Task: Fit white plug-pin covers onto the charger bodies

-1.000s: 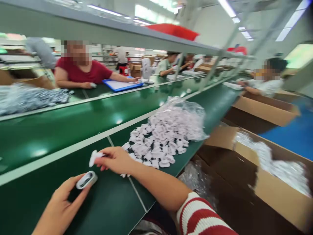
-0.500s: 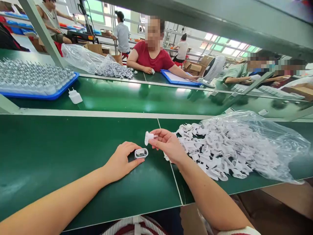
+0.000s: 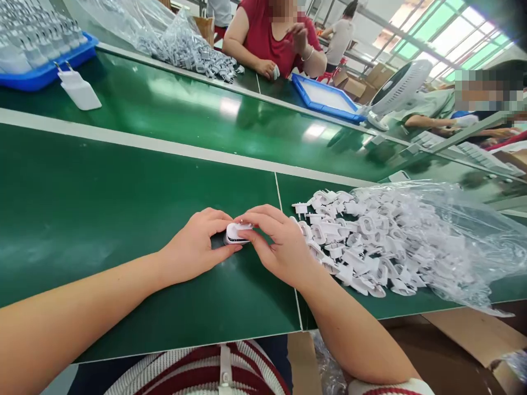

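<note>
My left hand (image 3: 197,244) and my right hand (image 3: 280,244) meet over a small white charger housing (image 3: 234,233) standing on the green table (image 3: 102,219). The left fingers grip the housing from the left. The right fingers press a white plug piece down onto its top; that piece is mostly hidden under them. Just right of my right hand lies a heap of white plug pieces (image 3: 354,241) spilling from a clear plastic bag (image 3: 461,241).
A finished white charger (image 3: 78,90) lies on the shiny green belt (image 3: 206,120) beyond, near a blue tray of chargers (image 3: 37,49). Across the belt a person in red (image 3: 272,38) works beside another blue tray (image 3: 325,99), a bag of parts (image 3: 185,44) and a fan (image 3: 395,90). A cardboard box (image 3: 473,334) sits lower right.
My right hand brought the plug piece down from above onto the housing in my left hand; both hands now close together. My head tilted downward and nearer the table.
</note>
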The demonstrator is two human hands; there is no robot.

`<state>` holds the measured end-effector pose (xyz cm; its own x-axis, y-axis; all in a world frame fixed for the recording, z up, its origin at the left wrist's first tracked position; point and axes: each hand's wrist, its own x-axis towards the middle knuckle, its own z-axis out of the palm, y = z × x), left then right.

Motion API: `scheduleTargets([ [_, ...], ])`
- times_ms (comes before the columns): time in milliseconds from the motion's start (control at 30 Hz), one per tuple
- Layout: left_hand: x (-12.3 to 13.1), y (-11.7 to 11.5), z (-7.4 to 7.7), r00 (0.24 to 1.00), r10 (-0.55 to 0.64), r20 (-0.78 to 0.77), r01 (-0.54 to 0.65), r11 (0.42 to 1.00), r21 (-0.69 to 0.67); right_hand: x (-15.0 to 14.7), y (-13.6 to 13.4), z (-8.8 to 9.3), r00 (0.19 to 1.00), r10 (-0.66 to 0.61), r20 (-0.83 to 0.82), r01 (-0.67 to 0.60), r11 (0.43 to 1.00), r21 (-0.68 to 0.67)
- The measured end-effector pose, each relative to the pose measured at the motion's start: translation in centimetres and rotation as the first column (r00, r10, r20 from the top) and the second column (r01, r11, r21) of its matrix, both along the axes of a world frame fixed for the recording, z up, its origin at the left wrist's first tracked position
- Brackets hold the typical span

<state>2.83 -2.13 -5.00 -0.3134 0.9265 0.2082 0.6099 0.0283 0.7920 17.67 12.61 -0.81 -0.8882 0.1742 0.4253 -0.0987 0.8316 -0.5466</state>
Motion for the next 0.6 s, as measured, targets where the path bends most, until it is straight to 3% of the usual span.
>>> scheduleTargets([
  [267, -0.03, -0.16, 0.39, 1.000, -0.022, 0.000, 0.022, 0.999, -0.036, 0.09, -0.24, 0.35, 0.994, -0.027, -0.102, 0.036, 0.995, 0.089],
  [600, 0.06, -0.30, 0.34, 0.999, -0.038, 0.008, 0.038, 0.999, -0.039, 0.27, -0.80, 0.27, 0.999, -0.017, -0.041, 0.026, 0.973, 0.228],
])
